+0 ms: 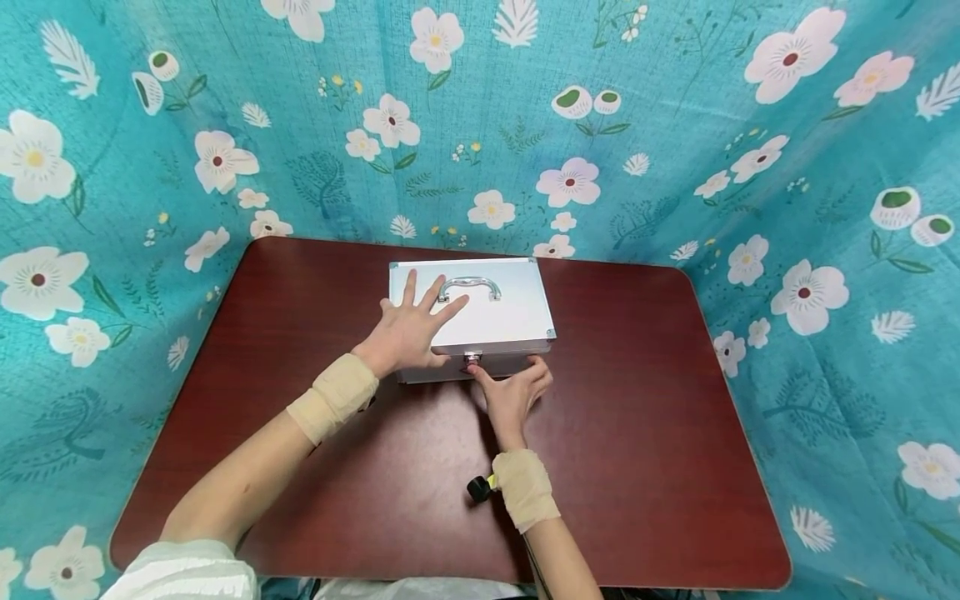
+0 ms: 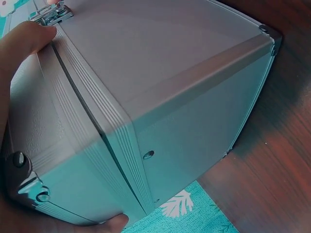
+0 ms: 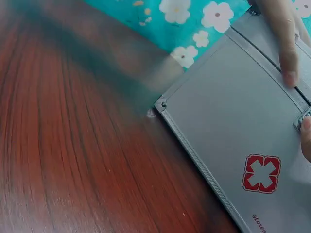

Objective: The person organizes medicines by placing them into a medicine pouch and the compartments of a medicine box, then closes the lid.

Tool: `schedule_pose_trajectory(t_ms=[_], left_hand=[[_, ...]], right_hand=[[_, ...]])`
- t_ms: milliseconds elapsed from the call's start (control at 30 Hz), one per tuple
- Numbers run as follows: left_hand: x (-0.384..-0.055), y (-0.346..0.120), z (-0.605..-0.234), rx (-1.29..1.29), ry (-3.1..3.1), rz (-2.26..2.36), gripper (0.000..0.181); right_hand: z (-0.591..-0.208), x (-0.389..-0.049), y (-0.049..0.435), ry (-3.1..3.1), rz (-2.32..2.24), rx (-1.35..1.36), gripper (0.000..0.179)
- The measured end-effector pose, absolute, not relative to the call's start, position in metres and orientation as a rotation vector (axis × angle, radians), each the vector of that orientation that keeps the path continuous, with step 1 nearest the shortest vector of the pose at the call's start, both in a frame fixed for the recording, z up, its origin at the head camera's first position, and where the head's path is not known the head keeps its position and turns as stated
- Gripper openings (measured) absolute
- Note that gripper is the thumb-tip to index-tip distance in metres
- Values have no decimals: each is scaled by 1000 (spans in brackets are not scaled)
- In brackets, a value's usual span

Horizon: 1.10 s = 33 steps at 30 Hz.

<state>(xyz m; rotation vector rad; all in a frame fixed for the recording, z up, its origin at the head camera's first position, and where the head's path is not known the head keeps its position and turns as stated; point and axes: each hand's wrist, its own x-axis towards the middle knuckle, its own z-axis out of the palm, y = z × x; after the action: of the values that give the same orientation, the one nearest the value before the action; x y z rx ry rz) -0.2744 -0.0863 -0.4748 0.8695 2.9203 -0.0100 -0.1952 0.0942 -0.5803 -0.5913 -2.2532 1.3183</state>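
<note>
A closed silver first-aid box [image 1: 517, 312] lies on the table with its metal handle [image 1: 470, 282] folded down on the lid. My left hand [image 1: 405, 333] rests on the lid's left half, its fingers spread and straight. In the left wrist view, the left thumb [image 2: 41, 38] lies against the front of the lid, close to the latch [image 2: 51, 17]. My right hand [image 1: 513, 400] is at the front, its thumb touching the latch and its other fingers against the front's right end. A red emblem [image 3: 249, 183] marks the front face.
The box stands toward the back of a dark red wooden table [image 1: 637, 433]. A teal flowered curtain [image 1: 480, 142] hangs behind the table and along both sides. A small black device [image 1: 478, 489] sits by the right wrist's beige wrap [image 1: 525, 487].
</note>
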Motion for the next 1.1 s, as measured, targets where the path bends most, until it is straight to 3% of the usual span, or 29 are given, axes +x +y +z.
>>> schedule_pose_trajectory(t_ms=[133,300,500,933,1100], left_hand=[[-273,-86,-472,883,2927,7,103],[-270,-90,-471,878,2949,19,105],[-269,-90,-469,912,2983,27,105],[-275,-93,-466,933,2973,45,102],[-275,-97,-477,980,2981,75,101]], right_hand=[[-577,-194,94,-2162,1368,-569,117],[-578,-194,90,-2075,1465,-516,124],[-575,-196,91,-2108,1457,-620,143],[-586,-207,78,-2231,1242,-621,132],[-593,-198,80,-2221,1207,-636,137]])
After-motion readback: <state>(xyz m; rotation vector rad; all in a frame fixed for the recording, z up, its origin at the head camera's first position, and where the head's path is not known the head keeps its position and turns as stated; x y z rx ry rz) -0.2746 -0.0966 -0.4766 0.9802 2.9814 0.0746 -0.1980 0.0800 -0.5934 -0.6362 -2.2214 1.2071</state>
